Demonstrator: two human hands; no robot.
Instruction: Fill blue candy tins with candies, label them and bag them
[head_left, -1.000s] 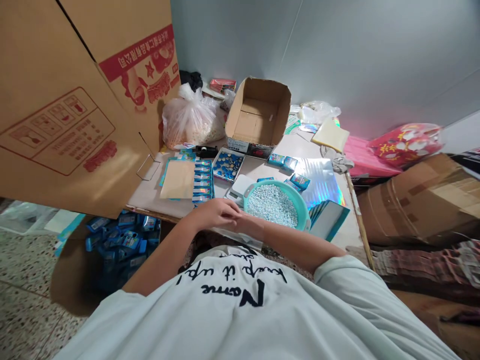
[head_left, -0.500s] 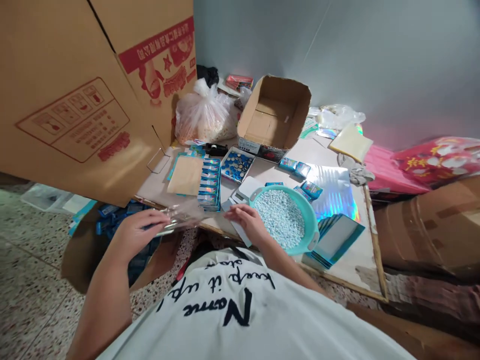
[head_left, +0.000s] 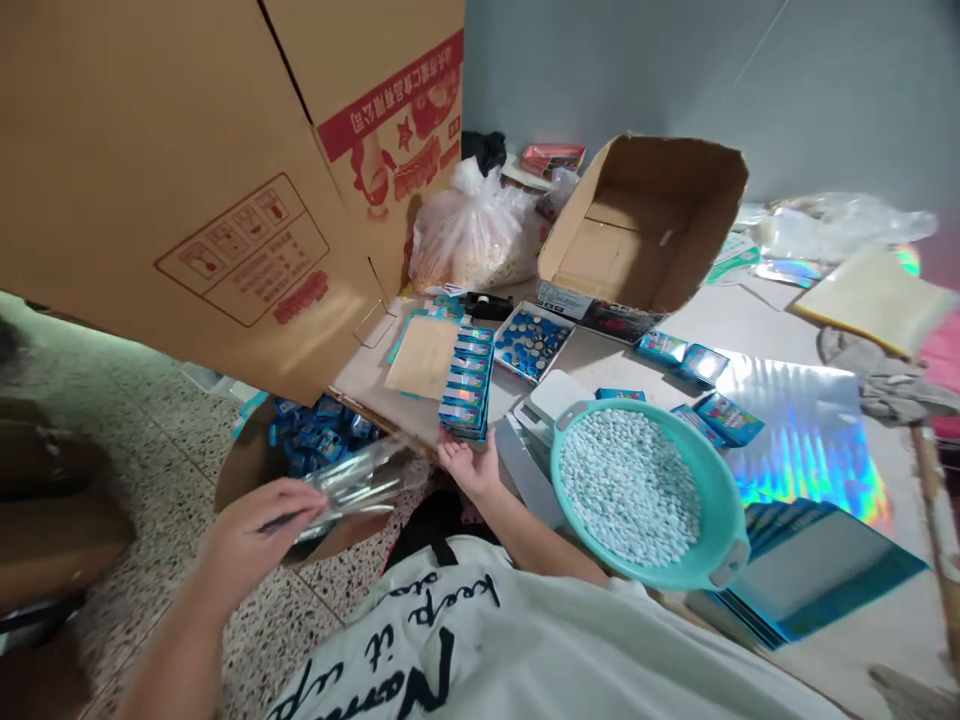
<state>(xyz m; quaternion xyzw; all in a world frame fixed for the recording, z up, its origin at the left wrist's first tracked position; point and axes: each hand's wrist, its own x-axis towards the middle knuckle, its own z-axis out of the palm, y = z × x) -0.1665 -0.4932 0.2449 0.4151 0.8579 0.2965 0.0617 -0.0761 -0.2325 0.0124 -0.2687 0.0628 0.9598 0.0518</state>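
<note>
My left hand (head_left: 259, 525) is closed on a bundle of clear plastic wrappers (head_left: 360, 482), held over the floor at the table's left edge. My right hand (head_left: 469, 465) rests at the table's near edge, palm up with fingers loosely open, just below a stack of small blue packs (head_left: 466, 382). Right of it stands a teal basin (head_left: 716, 545) full of small pale blue tablets (head_left: 630, 485). A white scale (head_left: 553, 400) sits behind the basin.
A large cardboard carton (head_left: 187, 170) looms at the left. Below it a brown box of blue packs (head_left: 315, 440) sits on the floor. An empty carton (head_left: 637, 225), a tray of blue caps (head_left: 531, 342), holographic sheets (head_left: 802, 425) and stacked blue cards (head_left: 810, 575) lie on the table.
My hands separated: the left one swung out to the left holding the clear wrappers, the right one drew back to the table edge. The view turned left and moved closer.
</note>
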